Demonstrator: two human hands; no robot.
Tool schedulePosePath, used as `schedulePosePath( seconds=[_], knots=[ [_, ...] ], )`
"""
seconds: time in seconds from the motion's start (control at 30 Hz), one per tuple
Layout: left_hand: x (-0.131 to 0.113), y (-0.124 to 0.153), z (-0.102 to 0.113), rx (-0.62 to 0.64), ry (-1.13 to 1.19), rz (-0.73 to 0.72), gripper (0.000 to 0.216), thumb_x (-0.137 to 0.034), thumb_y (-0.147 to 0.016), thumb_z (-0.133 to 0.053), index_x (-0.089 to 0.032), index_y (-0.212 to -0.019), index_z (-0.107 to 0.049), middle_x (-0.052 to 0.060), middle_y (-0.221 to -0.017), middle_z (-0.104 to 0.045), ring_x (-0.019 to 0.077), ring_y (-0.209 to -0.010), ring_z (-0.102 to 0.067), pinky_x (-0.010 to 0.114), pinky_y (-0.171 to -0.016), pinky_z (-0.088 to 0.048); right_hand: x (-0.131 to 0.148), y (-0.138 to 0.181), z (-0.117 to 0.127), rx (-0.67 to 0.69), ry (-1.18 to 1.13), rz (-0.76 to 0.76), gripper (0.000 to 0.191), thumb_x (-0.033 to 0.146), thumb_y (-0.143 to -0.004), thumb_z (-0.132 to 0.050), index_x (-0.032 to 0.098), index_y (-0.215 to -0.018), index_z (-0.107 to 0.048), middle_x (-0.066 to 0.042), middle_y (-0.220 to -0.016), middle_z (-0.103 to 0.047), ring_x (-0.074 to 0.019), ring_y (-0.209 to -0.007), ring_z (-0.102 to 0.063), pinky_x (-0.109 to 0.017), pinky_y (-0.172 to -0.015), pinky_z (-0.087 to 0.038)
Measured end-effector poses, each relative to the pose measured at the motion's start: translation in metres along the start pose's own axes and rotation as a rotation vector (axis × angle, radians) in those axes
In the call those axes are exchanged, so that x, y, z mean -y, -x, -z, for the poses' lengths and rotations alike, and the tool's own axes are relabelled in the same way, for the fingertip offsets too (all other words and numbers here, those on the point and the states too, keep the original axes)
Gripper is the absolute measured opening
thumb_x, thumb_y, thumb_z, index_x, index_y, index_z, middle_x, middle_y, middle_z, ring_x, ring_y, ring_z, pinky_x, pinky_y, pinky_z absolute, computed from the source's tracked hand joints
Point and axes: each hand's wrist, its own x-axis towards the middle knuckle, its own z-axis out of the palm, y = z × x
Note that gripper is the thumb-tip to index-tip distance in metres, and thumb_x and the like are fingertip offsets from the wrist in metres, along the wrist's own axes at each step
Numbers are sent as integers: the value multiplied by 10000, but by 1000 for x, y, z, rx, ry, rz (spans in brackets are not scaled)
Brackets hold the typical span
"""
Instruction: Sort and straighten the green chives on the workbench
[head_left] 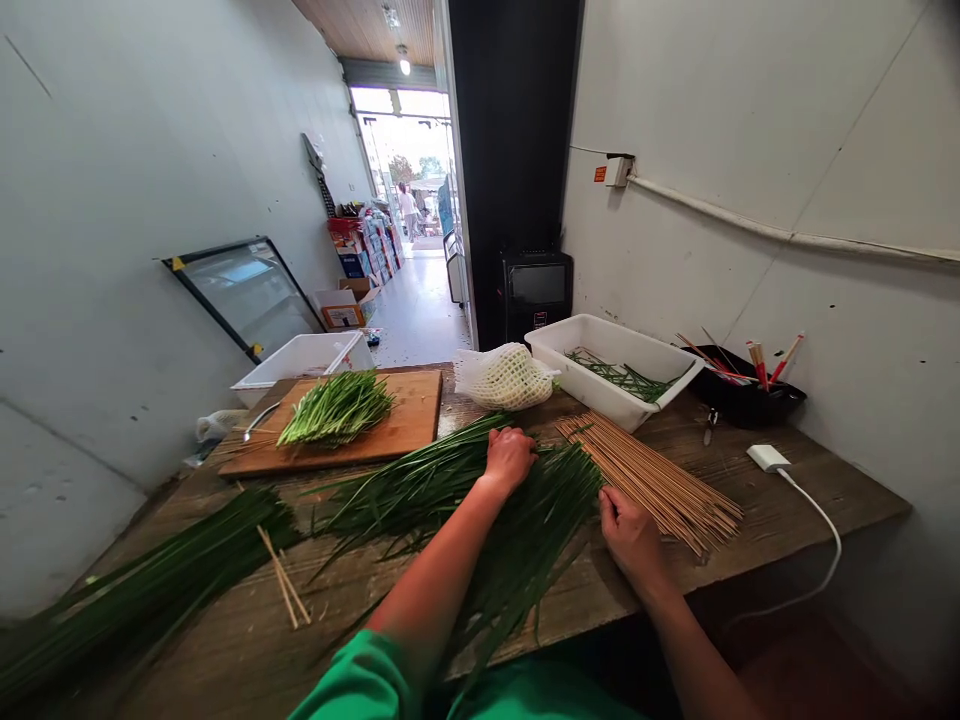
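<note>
Presently, we observe the left hand [511,458] palm down on the long green leaves [555,515], knuckles raised and fingers bent, its forearm [442,555] slanting across them. We find the right hand [631,535] loosely curled, thumb near forefinger, at the leaf ends beside the thin sticks [656,480]. The undersides being hidden, we cannot tell whether either hand grips. The leaves lie across the wooden table [832,490].

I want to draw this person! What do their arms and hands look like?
A green sleeve ends partway down the left arm; no sleeve shows on the right arm. The left hand and right hand wear no gloves, and no watch or bracelet shows on either wrist.
</note>
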Motion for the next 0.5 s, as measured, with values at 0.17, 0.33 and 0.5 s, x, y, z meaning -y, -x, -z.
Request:
schedulePosePath(
  seconds=[0.17, 0.33, 0.5],
  knots=[
    [-3, -2, -1, -81, 204, 57, 134, -214, -766, -604, -200, -834, -718, 65, -909, -683, 224, -948, -583, 358, -853, -367, -1, 0, -1, 3, -12, -13, 475, 410, -956, -281, 160, -838, -667, -89, -712, -690, -170, -612, -615, -255, -583, -380],
    [-6, -4, 2, -75, 480, 115, 140, -281, -744, -641, -181, -796, -724, 24, -793, -703, 157, -756, -612, 253, -714, -423, -1, 0, -2, 10, -25, -6, 480, 404, -958, -269, 156, -850, -666, -97, -734, -697, -178, -630, -627, -261, -592, -394],
    [-7, -5, 2, -122, 536, 136, 182, -243, -788, -585, -172, -839, -745, 36, -798, -725, 149, -732, -630, 226, -685, -438, -2, 0, -1, 23, -22, -2, 482, 411, -958, -271, 154, -857, -666, -95, -728, -692, -173, -612, -616, -256, -572, -384]
  ],
)
